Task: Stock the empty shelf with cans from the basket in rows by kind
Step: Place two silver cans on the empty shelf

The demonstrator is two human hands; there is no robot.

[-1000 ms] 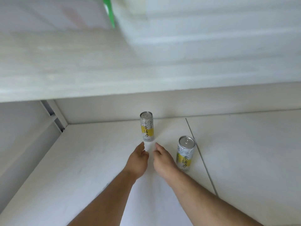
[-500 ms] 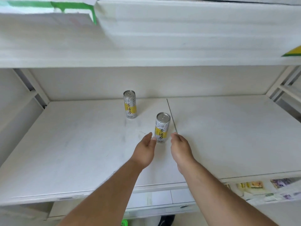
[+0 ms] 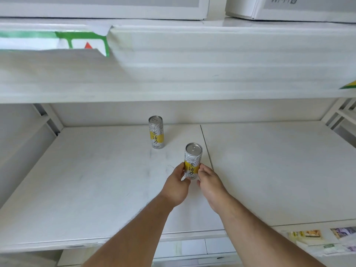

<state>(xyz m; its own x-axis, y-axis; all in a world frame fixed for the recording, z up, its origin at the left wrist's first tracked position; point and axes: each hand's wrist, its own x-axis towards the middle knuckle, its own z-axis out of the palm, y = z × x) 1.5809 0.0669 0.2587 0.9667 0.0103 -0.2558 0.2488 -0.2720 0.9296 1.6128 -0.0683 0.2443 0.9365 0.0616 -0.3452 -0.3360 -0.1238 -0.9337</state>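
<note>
Forearms reach in from the bottom edge over the front lip of the white shelf. The left hand and the right hand meet around the near can, a silver can with a yellow band and dark characters; fingers of both curl against its lower half, one hand on each side, so both are holding it. It stands upright just left of the seam between the two shelf boards. Farther back and to the left, well apart from the hands, the far can of the same kind stands upright near the back wall. Above, white boxes sit on the upper shelf.
</note>
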